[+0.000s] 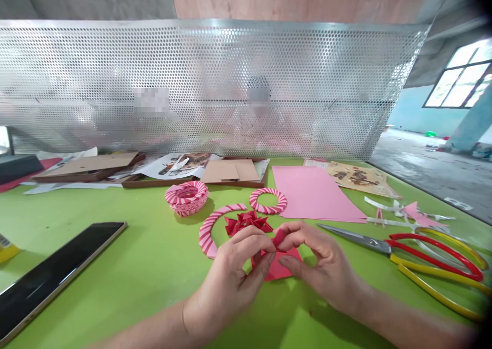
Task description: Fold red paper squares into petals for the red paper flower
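Note:
My left hand (242, 267) and my right hand (319, 262) meet over the green table, both with fingers pinched on a small folded piece of red paper (279, 238). Beneath them lies a flat red paper sheet (279, 271), partly covered by my fingers. Just behind my left hand sits a pile of folded red paper pieces (248, 222). A curved strip in pink and red stripes (208, 231) bends round the pile's left side. Farther back are a striped paper ring (268, 200) and a woven pink-and-red paper basket (187, 198).
Scissors (378, 244) with red and yellow handles lie at right, near white and pink paper scraps (418, 216). Pink sheets (307, 190) are behind my right hand. A phone (65, 272) rests at left. Cardboard and frames (230, 170) line the back before a perforated metal screen (215, 82).

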The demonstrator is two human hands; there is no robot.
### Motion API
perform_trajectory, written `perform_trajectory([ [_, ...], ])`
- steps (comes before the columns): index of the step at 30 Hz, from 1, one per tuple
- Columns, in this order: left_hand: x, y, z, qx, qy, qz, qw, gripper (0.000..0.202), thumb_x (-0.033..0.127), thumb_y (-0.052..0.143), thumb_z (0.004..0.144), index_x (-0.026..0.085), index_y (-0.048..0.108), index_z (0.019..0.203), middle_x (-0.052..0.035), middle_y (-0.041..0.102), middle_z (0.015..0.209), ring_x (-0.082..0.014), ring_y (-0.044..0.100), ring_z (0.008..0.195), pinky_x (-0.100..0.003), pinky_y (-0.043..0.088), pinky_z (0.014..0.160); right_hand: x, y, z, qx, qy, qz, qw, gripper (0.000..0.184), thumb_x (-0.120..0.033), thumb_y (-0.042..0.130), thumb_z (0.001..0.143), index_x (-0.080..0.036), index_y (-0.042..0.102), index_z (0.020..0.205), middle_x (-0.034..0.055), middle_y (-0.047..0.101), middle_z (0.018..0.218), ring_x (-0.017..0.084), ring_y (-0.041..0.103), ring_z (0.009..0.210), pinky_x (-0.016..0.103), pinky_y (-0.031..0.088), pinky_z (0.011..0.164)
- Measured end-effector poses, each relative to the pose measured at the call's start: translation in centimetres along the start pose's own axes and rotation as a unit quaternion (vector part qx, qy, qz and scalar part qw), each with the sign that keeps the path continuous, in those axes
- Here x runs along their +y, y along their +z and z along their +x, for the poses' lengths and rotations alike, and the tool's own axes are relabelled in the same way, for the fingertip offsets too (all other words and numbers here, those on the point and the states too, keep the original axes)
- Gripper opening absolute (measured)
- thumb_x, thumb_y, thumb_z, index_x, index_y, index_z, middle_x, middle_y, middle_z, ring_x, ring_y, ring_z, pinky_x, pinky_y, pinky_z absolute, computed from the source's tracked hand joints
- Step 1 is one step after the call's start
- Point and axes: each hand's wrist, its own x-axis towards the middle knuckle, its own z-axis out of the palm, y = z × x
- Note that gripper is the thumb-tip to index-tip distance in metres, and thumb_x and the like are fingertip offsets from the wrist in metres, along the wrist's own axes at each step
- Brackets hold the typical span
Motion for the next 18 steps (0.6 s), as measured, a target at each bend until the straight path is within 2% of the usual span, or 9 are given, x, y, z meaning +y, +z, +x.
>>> perform_trajectory([
  [5,0.14,-0.05,-0.15,0.001,0.0,-0.002,1.0,0.012,0.004,0.046,0.077,0.015,0.052,0.076,-0.0029,0.053,0.072,-0.0117,0.05,0.065,-0.021,0.042,0.058,0.1,0.03,-0.15,0.014,-0.025,-0.035,0.999,0.017,-0.01,0.058,0.075,-0.02,0.056,0.088,0.0023,0.057,0.095,0.014,0.054,0.089,0.023,0.041,0.079],
  [9,0.13,-0.03,-0.21,0.007,-0.006,-0.011,1.0,0.013,0.005,0.045,0.078,0.016,0.052,0.077,-0.0024,0.053,0.072,-0.0119,0.051,0.066,-0.022,0.042,0.058,0.12,0.19,-0.32,0.024,0.003,-0.022,0.999,0.023,-0.011,0.057,0.075,-0.021,0.049,0.095,0.0036,0.057,0.097,0.015,0.054,0.089,0.025,0.043,0.078],
  [11,0.1,0.0,-0.21,0.008,-0.01,-0.017,1.0,0.013,0.005,0.045,0.078,0.016,0.052,0.078,-0.0024,0.054,0.073,-0.012,0.051,0.067,-0.022,0.042,0.059,0.11,0.23,-0.37,0.026,0.016,-0.013,0.999,0.022,-0.013,0.057,0.076,-0.021,0.048,0.094,0.0038,0.058,0.096,0.016,0.054,0.089,0.026,0.043,0.077],
  [15,0.06,0.08,-0.21,0.018,-0.02,-0.028,0.999,0.014,0.005,0.046,0.077,0.016,0.053,0.08,-0.0021,0.055,0.073,-0.012,0.052,0.068,-0.022,0.042,0.061,-0.01,0.14,-0.43,0.031,-0.002,-0.026,0.999,0.012,-0.013,0.056,0.077,-0.022,0.05,0.085,0.0026,0.059,0.092,0.017,0.054,0.092,0.025,0.043,0.076],
  [18,0.11,0.07,-0.23,0.022,-0.027,-0.029,0.999,0.014,0.004,0.046,0.077,0.016,0.054,0.079,-0.0022,0.055,0.073,-0.0121,0.052,0.069,-0.022,0.043,0.062,-0.31,-0.05,-0.41,0.024,0.003,-0.017,1.0,0.017,-0.013,0.056,0.077,-0.021,0.05,0.091,0.003,0.058,0.092,0.017,0.054,0.089,0.026,0.043,0.077],
])
